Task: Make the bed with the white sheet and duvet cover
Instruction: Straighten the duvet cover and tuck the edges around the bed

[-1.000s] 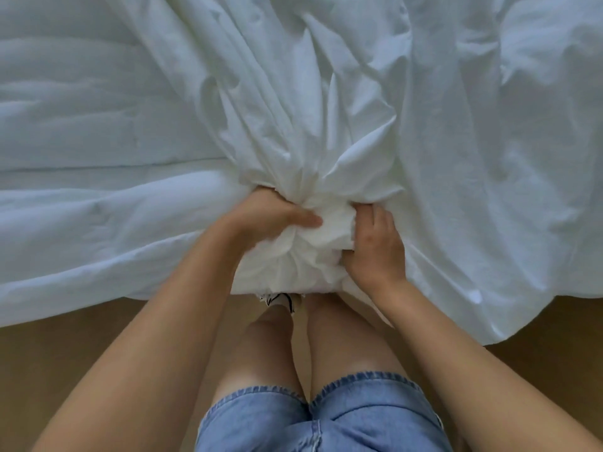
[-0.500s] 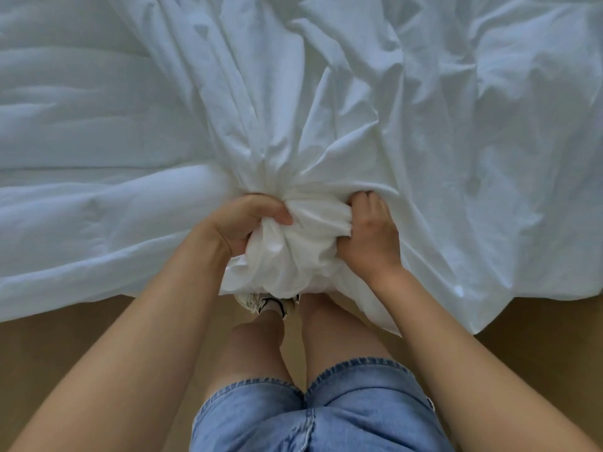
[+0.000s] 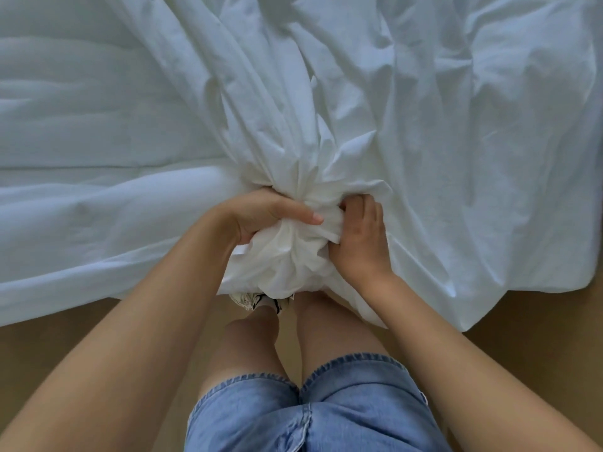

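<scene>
As a person stands at the side of a bed [image 3: 587,256], both bare hands clamp a gathered bunch [image 3: 287,256] of crumpled white cloth [image 3: 375,109]. The left hand [image 3: 261,216] wraps the bunch from its left side, thumb stretched across the top and the other fingers curled underneath, out of sight. The right hand [image 3: 362,243] clutches the bunch from its right side, knuckles up and fingertips dug into the folds. Only the wad of fabric separates the two hands.

Beyond the bunch, deep creases fan outward through the cloth. To the right of the bunch it spreads, heavily wrinkled, as far as the rounded corner of the bed. Lower right of the bunch, a loose flap of it droops toward the floor [image 3: 538,347] beside the right forearm.

Left of the bunch, a smoother white layer [image 3: 98,132] lies flat in long, shallow ripples, its near border hanging over the side of the bed. Whether the gripped cloth is the sheet or the duvet cover cannot be told from this view.

Directly beneath the bunch, a pale shoe [image 3: 254,300] with dark markings peeks out. Below the bunch are two bare legs, blue denim shorts [image 3: 326,412] with stitched hems, and tan flooring on either side.
</scene>
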{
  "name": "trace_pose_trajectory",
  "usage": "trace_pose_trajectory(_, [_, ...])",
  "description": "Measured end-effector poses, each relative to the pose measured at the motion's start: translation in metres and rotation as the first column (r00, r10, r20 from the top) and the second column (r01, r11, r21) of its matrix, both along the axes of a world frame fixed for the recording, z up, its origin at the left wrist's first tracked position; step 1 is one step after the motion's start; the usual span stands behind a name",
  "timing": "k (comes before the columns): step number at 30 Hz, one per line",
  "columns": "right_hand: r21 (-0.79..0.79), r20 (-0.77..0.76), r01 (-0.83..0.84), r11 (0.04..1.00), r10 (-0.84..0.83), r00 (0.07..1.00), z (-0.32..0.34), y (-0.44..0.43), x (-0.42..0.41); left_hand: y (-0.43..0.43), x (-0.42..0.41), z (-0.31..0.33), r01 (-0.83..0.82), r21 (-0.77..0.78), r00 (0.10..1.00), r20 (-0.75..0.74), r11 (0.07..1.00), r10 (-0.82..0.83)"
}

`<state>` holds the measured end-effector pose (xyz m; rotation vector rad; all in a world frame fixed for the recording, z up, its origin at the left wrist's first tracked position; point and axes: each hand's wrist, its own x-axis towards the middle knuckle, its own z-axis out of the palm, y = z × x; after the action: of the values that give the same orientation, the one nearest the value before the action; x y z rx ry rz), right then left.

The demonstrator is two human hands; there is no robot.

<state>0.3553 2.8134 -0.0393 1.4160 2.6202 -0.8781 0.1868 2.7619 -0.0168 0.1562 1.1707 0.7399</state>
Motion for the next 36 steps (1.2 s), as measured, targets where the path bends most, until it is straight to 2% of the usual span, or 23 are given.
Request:
trace_pose_trajectory(2, [0.002, 0.06, -0.021, 1.0, 0.021, 0.998, -0.003, 0.002, -0.002, -0.006, 0.004, -0.001, -0.053, 0.003, 0.997, -0.056, 0.999, 0.053])
trace_pose_trajectory(5, [0.001, 0.211, -0.136, 0.991, 0.133, 0.968, -0.009, 0.007, -0.002, -0.017, 0.005, -0.003, -0.171, -0.02, 0.965, -0.204, 0.985, 0.164])
trace_pose_trajectory(10, [0.004, 0.351, -0.232, 0.973, 0.216, 0.911, -0.011, 0.018, -0.001, -0.042, -0.013, -0.007, -0.441, 0.002, 0.843, -0.344, 0.898, 0.414])
trace_pose_trajectory(14, [-0.036, 0.294, -0.152, 0.988, 0.156, 0.943, -0.012, 0.015, -0.008, -0.036, -0.001, -0.007, -0.531, 0.032, 0.78, -0.372, 0.847, 0.503])
trace_pose_trajectory(17, [-0.079, 0.164, -0.082, 0.994, 0.094, 0.982, -0.014, 0.006, -0.017, -0.028, 0.017, -0.006, -0.547, 0.023, 0.764, -0.395, 0.837, 0.51])
trace_pose_trajectory(22, [0.129, -0.069, 0.015, 0.991, -0.006, 0.998, 0.001, 0.028, -0.013, -0.037, 0.006, 0.007, -0.582, 0.043, 0.737, -0.396, 0.812, 0.549])
trace_pose_trajectory(24, [0.152, -0.122, 0.039, 0.988, -0.021, 0.992, 0.014, 0.029, -0.01, -0.044, -0.003, 0.017, -0.572, 0.033, 0.742, -0.406, 0.819, 0.534])
trace_pose_trajectory(30, [0.181, -0.124, -0.013, 0.983, 0.036, 0.992, 0.028, 0.022, 0.01, -0.118, -0.056, 0.04, -0.581, 0.042, 0.635, -0.601, 0.813, 0.485])
trace_pose_trajectory(34, [0.144, -0.004, -0.058, 0.988, 0.059, 0.998, 0.02, 0.022, 0.02, -0.202, -0.099, 0.042, -0.721, -0.014, 0.478, -0.734, 0.692, 0.483])
trace_pose_trajectory(36, [0.086, 0.092, -0.035, 0.996, 0.027, 0.995, 0.014, 0.016, 0.02, -0.222, -0.105, 0.032, -0.769, -0.039, 0.437, -0.76, 0.638, 0.481])
